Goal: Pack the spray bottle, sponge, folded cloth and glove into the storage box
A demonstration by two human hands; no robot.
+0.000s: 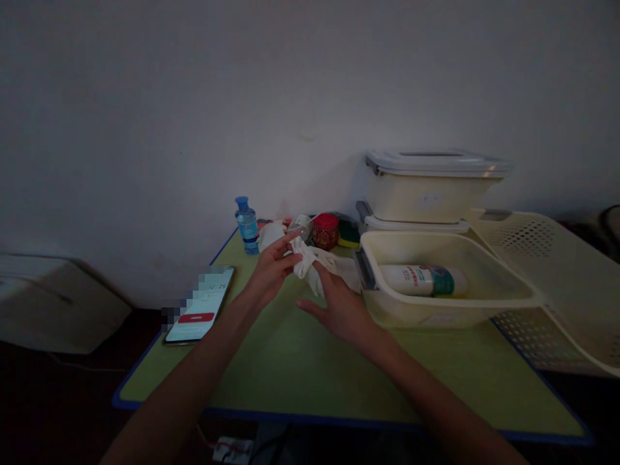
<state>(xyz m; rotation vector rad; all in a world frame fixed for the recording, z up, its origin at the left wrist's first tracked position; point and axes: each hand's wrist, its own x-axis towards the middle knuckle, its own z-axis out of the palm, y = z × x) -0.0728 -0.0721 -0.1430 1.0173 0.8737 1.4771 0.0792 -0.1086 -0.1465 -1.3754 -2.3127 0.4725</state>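
A crumpled white piece of soft material (303,257), a cloth or a tissue, is pinched between the thumb and fingers of my left hand (271,270). My right hand (343,309) is open just to its right, thumb stretched away from the fingers. Its fingertips reach the edge of the white material; whether they press on it I cannot tell. Behind and beside the right fingers lies more white material (325,259), partly covered by the hand. Another white crumpled piece (271,236) lies behind my left hand.
A blue bottle (247,226), a red patterned jar (325,231) and a sponge (349,234) stand at the back. On the right, an uncovered bin (455,302) holds a spray can (419,280), with lidded boxes (431,194) behind and a perforated basket (547,258) beside. A phone (201,310) lies left.
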